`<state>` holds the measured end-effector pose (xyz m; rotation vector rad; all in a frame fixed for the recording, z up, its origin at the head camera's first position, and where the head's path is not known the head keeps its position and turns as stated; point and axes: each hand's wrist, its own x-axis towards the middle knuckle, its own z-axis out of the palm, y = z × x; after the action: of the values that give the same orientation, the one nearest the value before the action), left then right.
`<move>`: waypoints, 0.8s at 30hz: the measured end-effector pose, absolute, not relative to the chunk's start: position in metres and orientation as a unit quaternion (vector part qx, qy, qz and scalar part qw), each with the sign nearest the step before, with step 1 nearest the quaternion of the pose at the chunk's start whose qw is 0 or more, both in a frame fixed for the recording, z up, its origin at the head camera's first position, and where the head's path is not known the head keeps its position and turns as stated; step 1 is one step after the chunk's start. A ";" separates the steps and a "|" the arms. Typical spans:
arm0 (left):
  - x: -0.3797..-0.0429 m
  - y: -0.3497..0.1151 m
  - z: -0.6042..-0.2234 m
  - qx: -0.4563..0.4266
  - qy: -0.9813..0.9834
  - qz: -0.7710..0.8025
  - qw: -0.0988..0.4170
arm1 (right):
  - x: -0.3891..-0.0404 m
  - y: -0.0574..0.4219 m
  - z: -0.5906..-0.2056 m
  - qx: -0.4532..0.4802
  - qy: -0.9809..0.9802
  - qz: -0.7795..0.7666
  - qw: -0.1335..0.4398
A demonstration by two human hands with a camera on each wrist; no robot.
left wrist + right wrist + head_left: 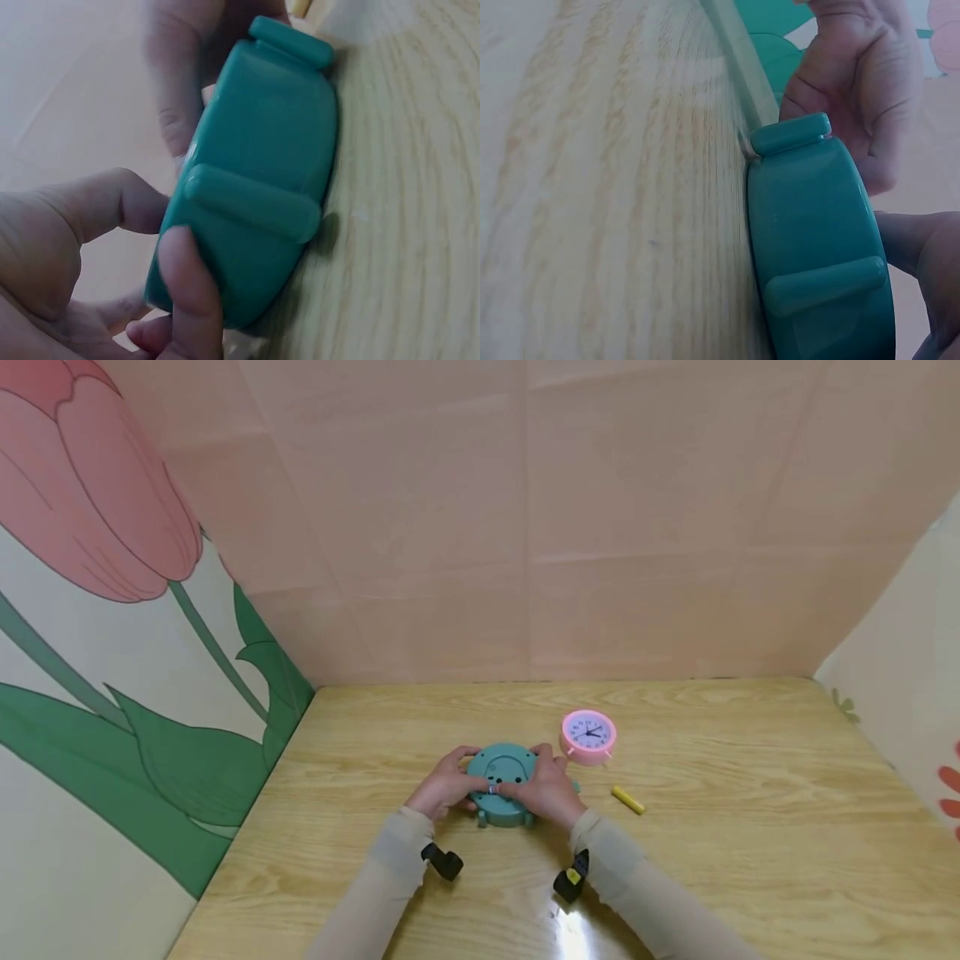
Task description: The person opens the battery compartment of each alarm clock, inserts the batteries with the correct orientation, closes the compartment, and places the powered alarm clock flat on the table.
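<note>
A round teal alarm clock (505,811) lies on the table with its back facing up and its two small feet towards me. My left hand (448,787) grips its left rim, fingers round the side and thumb on the back. From the other side my right hand (549,789) holds the rim, its thumb reaching to the middle of the back. Both thumb tips meet at a small blue-and-white piece (492,789), largely hidden under them. In the left wrist view the clock's side (259,112) shows, with fingers (189,285) curled against it.
A pink alarm clock (588,759) lies face up just behind my right hand. Right of that hand is a small yellow cylinder (627,800), on the wooden table (750,827). A pink-beige wall (637,527) closes off the back; printed panels stand at both sides.
</note>
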<state>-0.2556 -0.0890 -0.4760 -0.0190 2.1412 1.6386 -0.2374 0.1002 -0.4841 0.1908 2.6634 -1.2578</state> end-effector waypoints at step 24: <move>-0.256 -0.094 -0.471 -0.013 0.759 0.600 0.252 | -0.242 0.105 -0.480 0.054 0.898 -0.422 0.111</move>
<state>-0.2559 -0.0941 -0.4706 -0.0351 2.0644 1.6330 -0.2416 0.1054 -0.4800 0.1592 2.6371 -1.2393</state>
